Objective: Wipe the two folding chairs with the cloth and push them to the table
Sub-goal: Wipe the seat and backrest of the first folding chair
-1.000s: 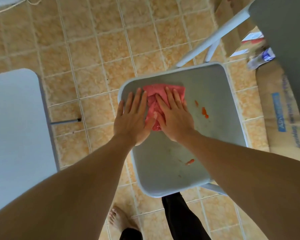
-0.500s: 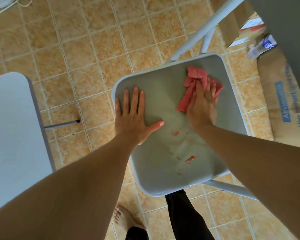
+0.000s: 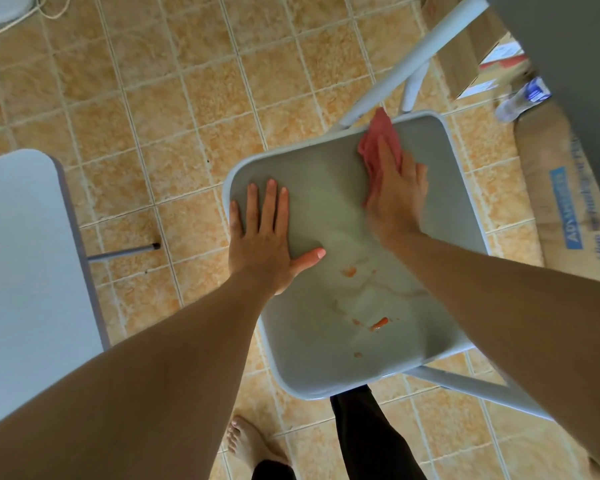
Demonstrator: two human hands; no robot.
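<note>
Nearest the person, a bare foot (image 3: 246, 441) stands on the tan tiled floor (image 3: 153, 116) just below the near edge of the seat. The pale grey square-seated folding chair (image 3: 319, 358) stands directly in front, seat level. On the seat, on the person's side of both hands, lie unwiped orange smears (image 3: 378, 323). A smaller blot sits close to the left thumb, with faint streaks between.

The left hand (image 3: 262, 237) lies flat at the seat's left edge, fingers straight and spread, gripping nothing. It is judged to be steadying the chair. The right hand (image 3: 394, 195), slightly blurred, presses straight fingers down on the crumpled pink cloth (image 3: 378, 140). The cloth lies under and beyond its fingertips at the seat's far edge, one fold reaching over the rim.

Step in hand: wiping this chair's seat, judged partly done. The next move calls for drawing the cloth back toward the person, across the smears, under firm pressure, with the left hand bracing.

Left of the left hand, well apart, is a pale flat slab (image 3: 21, 254) with a rounded corner. Whether it is the second chair or the desk cannot be told. Beyond the right hand lies a brown cardboard box (image 3: 568, 220).
</note>
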